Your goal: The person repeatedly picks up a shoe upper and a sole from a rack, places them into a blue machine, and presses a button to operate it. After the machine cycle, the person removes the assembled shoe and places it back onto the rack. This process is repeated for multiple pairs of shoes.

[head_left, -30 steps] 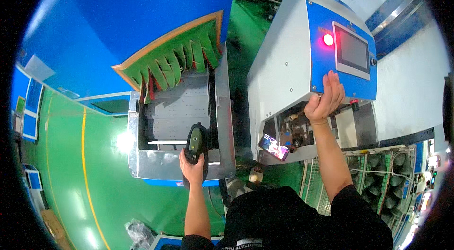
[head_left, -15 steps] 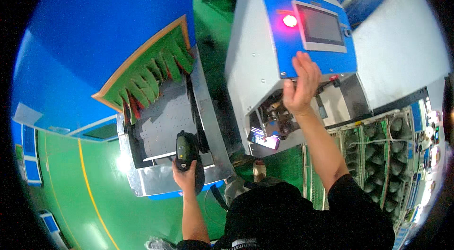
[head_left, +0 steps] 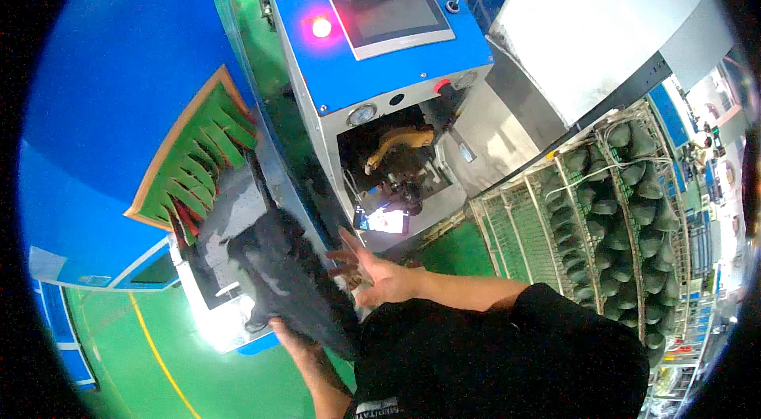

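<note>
Left of the blue-panelled machine [head_left: 384, 74], handling appears in hand: left hand [head_left: 296, 344] grips dark boot [head_left: 295, 280]; right hand [head_left: 380, 279], empty, fingers spread, presumably needs closing on it.

We take the wire rack [head_left: 514, 235] as our landmark: it carries rows of rounded dark grey pieces [head_left: 605, 241], and a thin white cable [head_left: 583, 175] runs across it. Above the rack we see a large white panel [head_left: 602, 30]. To the rack's left we find a phone [head_left: 384, 219] with its screen lit; far to its left, beyond the phone, a yellow line [head_left: 158, 348] crosses the green floor [head_left: 103, 332] beneath a tall blue enclosure [head_left: 95, 141].
</note>
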Demonstrator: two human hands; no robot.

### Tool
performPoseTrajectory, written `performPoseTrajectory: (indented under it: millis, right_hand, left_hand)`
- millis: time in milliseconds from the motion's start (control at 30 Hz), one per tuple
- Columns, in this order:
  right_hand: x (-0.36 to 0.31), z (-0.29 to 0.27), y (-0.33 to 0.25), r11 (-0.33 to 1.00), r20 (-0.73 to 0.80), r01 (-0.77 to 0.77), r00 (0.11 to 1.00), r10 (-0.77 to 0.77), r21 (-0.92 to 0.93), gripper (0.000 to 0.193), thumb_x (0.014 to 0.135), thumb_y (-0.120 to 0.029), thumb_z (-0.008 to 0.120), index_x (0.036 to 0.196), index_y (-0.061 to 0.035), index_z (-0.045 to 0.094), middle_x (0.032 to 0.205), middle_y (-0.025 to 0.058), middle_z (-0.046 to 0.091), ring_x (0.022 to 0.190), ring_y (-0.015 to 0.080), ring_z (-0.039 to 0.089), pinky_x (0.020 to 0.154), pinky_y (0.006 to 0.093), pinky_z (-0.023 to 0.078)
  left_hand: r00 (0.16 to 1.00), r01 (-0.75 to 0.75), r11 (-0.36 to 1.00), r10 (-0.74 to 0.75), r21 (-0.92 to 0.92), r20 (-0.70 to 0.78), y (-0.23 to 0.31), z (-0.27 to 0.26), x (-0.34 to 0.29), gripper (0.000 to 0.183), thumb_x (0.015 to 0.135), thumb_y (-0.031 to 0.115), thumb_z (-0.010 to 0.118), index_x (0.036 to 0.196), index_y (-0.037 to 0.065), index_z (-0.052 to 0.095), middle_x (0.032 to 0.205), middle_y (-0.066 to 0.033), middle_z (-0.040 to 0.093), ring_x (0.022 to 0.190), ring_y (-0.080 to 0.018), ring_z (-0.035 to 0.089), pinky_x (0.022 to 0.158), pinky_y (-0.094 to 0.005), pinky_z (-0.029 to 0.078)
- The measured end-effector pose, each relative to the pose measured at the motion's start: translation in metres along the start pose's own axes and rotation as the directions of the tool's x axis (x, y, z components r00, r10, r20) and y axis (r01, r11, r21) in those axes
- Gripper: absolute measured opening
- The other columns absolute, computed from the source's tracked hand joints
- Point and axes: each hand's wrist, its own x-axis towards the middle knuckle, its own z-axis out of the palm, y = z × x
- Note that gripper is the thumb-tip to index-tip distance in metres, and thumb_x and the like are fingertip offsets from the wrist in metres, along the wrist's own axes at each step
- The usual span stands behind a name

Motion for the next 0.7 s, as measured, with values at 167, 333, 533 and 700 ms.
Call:
performPoseTrajectory:
  millis: [167, 333, 533, 700]
  right_hand:
    - [-0.005, -0.033, -0.075, 0.997, -0.304, 0.041, 0.952, -0.019, 0.066, 0.121, 0.073, -0.052, 0.083, 0.157, -0.0077, 0.008, 0.157, 0.012, 0.027, 0.137, 0.0241, 0.038, 0.112, 0.0372, 0.032]
    - [-0.087, -0.094, -0.066, 0.997, -0.404, -0.017, 0.914, 0.045, 0.074, 0.105, 0.075, -0.058, 0.078, 0.148, -0.0007, 0.029, 0.142, 0.0128, 0.046, 0.124, 0.0258, 0.051, 0.103, 0.0392, 0.044]
    - [-0.15, -0.074, -0.084, 0.952, -0.462, 0.029, 0.879, 0.121, 0.305, 0.095, 0.079, -0.065, 0.069, 0.144, -0.0022, 0.043, 0.136, 0.0116, 0.057, 0.117, 0.0274, 0.059, 0.099, 0.0413, 0.05]
    - [-0.19, -0.076, -0.095, 0.787, -0.615, 0.233, 0.757, 0.223, 0.571, 0.082, 0.087, -0.062, 0.059, 0.142, -0.0024, 0.047, 0.136, 0.0122, 0.058, 0.116, 0.0271, 0.061, 0.1, 0.0418, 0.05]
  left_hand:
    - [0.864, -0.147, 0.989, 0.127, 0.002, 0.487, -0.018, 0.154, -0.053, 0.116, 0.067, 0.092, 0.051, 0.152, 0.013, 0.037, 0.149, -0.0122, 0.045, 0.131, -0.0339, 0.047, 0.112, -0.0535, 0.035]
    - [0.927, -0.212, 0.694, -0.08, 0.688, 0.367, -0.048, 0.162, -0.053, 0.062, 0.091, 0.061, 0.054, 0.138, 0.019, 0.052, 0.139, -0.0053, 0.056, 0.123, -0.0284, 0.053, 0.108, -0.0457, 0.038]
    - [0.991, 0.084, 0.987, -0.098, 0.137, 0.094, -0.064, 0.163, -0.033, 0.023, 0.102, 0.021, 0.052, 0.116, 0.007, 0.063, 0.109, -0.0076, 0.07, 0.089, -0.0176, 0.067, 0.072, -0.0327, 0.056]
    - [0.932, -0.362, 0.704, 0.247, 0.611, 0.266, 0.002, 0.158, -0.013, 0.034, 0.105, 0.033, 0.049, 0.116, 0.003, 0.059, 0.094, -0.0082, 0.07, 0.05, -0.0032, 0.046, 0.036, -0.0193, 0.031]
